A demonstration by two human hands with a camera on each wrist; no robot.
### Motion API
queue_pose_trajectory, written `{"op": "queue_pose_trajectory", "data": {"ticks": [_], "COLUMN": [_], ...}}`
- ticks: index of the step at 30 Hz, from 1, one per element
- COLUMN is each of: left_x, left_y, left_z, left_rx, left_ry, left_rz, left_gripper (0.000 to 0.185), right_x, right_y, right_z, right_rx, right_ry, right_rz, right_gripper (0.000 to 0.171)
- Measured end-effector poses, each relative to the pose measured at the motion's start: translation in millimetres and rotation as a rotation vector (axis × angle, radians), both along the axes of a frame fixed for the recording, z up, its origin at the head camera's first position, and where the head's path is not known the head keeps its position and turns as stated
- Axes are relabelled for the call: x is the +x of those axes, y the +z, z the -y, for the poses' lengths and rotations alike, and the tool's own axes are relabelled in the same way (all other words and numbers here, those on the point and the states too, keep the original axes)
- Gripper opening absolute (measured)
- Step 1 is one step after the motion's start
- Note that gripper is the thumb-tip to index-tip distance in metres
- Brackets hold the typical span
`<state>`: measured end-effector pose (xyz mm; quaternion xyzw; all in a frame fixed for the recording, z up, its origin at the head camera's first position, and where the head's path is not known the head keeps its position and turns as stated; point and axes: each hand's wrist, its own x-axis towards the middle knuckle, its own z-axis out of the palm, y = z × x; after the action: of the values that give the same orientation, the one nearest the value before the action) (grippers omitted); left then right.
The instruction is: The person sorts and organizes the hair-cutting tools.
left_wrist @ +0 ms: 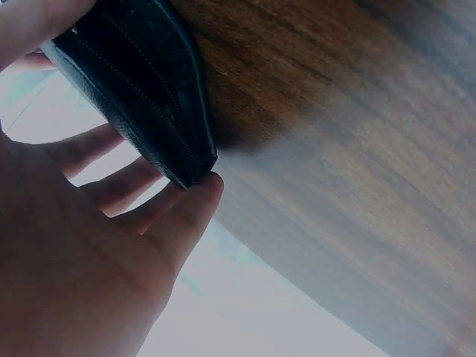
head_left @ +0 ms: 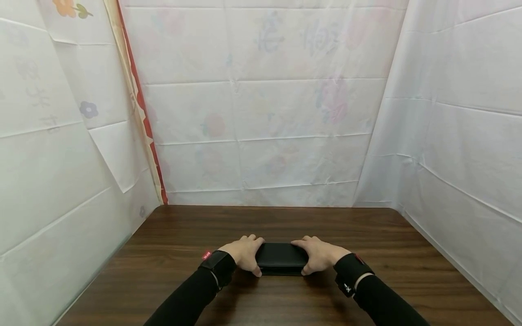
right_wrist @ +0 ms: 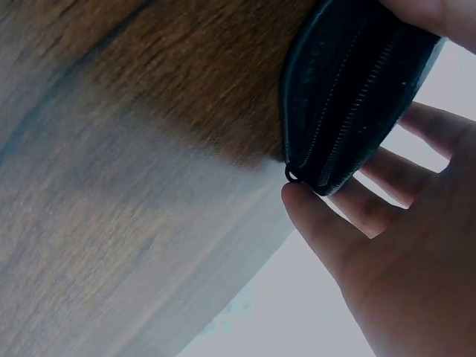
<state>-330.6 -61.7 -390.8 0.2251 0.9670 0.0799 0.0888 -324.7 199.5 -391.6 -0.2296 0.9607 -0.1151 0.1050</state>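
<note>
A black zippered leather-like case [head_left: 282, 257] lies lengthwise between the two hands, low over the table. My left hand [head_left: 244, 254] grips its left end, thumb at the near edge and fingers at the far edge. The right end is held the same way by my right hand [head_left: 320, 254]. In the left wrist view, a zipper track runs along the case's side [left_wrist: 141, 93], with a fingertip at the corner. The right wrist view shows a small zipper pull [right_wrist: 291, 173] at the case's corner, close to a fingertip.
Under the hands is a dark brown wood-grain table [head_left: 195, 226] with rounded far corners. White patterned sheets hang behind it [head_left: 261, 113] and along the left and right sides. A red-edged strip [head_left: 140, 99] runs down the back left corner.
</note>
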Motion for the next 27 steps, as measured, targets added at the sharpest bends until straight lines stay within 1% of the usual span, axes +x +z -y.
{"op": "queue_pose_trajectory", "data": {"ticks": [6,9,13,17,24,27], "left_x": [0.4,0.5,2.1,4.1,5.6,6.5], "left_y": [-4.8,-6.4,-3.2,-0.6,-1.8,-0.2], "left_z": [1,0,-5,-9,-9,-10], "left_rx": [0.016,0.001,-0.041,-0.062,-0.075,-0.08], "left_ry": [0.001,-0.001,0.014,0.027,0.041,0.043], "left_rz": [-0.011,-0.021,-0.02,-0.02,-0.023,-0.019], "left_gripper": [0.092,0.095,0.096,0.097,0.098,0.098], "right_x": [2.3,1.9,1.0,0.4,0.3,1.1], "right_y": [1.2,1.8,2.9,3.0,-1.0,-1.0], "right_z": [1,1,1,-1,-2,-2], "right_rx": [0.009,0.006,-0.001,-0.009,-0.011,-0.014], "right_ry": [-0.026,-0.031,-0.03,-0.028,-0.011,-0.016], "right_rz": [0.004,0.009,0.017,0.019,0.015,0.019], "right_gripper": [0.084,0.085,0.085,0.085,0.084,0.085]}}
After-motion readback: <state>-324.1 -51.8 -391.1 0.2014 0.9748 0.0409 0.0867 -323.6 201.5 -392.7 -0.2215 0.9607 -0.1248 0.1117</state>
